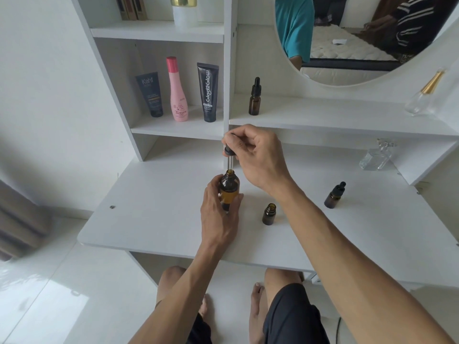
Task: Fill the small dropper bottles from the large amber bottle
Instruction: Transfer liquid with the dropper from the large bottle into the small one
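Amber bottle (pixel 229 188), the large one, stood uncapped on the white counter (pixel 154 214), gripped around its body by the left hand (pixel 218 212). Right hand (pixel 258 160) pinched a dropper (pixel 229 155), its glass tip at the bottle's mouth. One small open bottle (pixel 269 214) stood just beside, a capped one (pixel 334 196) farther right.

Bare forearms, no sleeves; black shorts (pixel 293 316), bare knees & feet.

Single head-worn view, looking forward and down, near the white desk (pixel 154 219), wide-angle
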